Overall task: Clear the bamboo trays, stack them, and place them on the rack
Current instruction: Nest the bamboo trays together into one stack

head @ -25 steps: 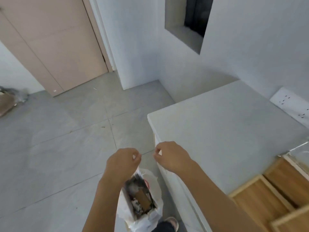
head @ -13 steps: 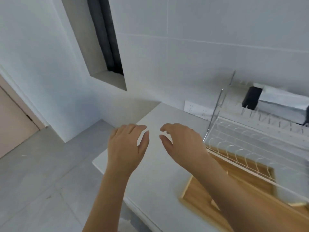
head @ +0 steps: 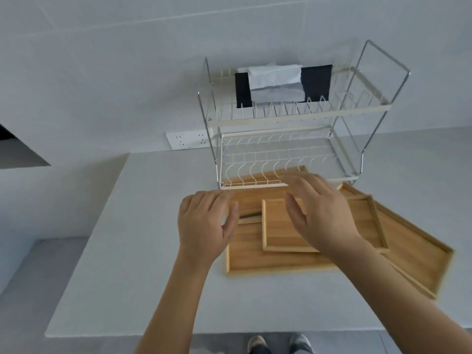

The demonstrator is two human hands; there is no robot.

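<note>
Several bamboo trays lie on the white counter [head: 143, 226] in front of a two-tier wire dish rack [head: 281, 149]. A small tray [head: 278, 231] rests inside a larger tray [head: 268, 264]. A long tray [head: 419, 254] lies askew to the right, with another tray [head: 365, 218] on it. My left hand [head: 204, 226] hovers open over the larger tray's left edge. My right hand [head: 321, 213] hovers open above the small tray, hiding part of it. Neither hand holds anything.
A black-and-white tissue pack [head: 281, 85] sits on the rack's upper tier. A wall socket strip [head: 189, 140] is left of the rack. The counter's left edge drops to the floor. My shoes [head: 281, 344] show below the front edge.
The view swung from the floor and a white bag, which both hands pinched by its top, up to the counter. My hands let go of the bag and now hover open over the trays.
</note>
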